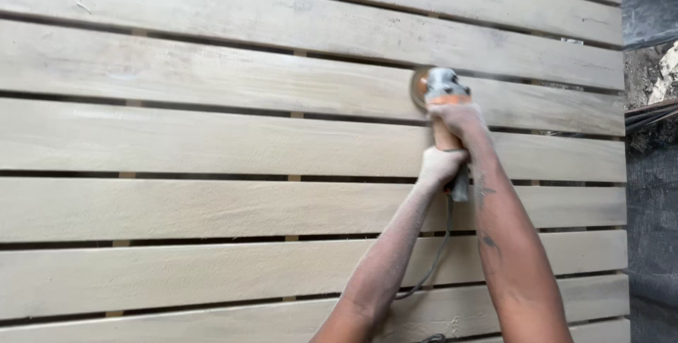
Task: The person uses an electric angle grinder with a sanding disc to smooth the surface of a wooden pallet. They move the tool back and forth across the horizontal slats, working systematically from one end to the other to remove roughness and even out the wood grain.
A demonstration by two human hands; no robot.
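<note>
Both hands clamp an orange angle grinder (pixel 443 113): right hand (pixel 460 118) near its head, left hand (pixel 441 166) at six o'clock. Its disc apparently touches the pale slatted wooden panel (pixel 212 74).

Slatted wood panel (pixel 212 138): pale beige-grey boards, faint grain streaks, dark gaps between them, small tan spacers showing in the gaps. Angle grinder (pixel 443 113): grey metal head, orange body, tan-brown sanding disc (pixel 419 87), dark grey cord (pixel 439 251). Left hand (pixel 441 166) and forearm: coated whitish with dust. Right hand (pixel 459 118): dusty pale at the knuckles, forearm brown with dark ink marks. Past the panel's right edge: dark grey-black backdrop (pixel 653 194), off-white patch at the top corner.
</note>
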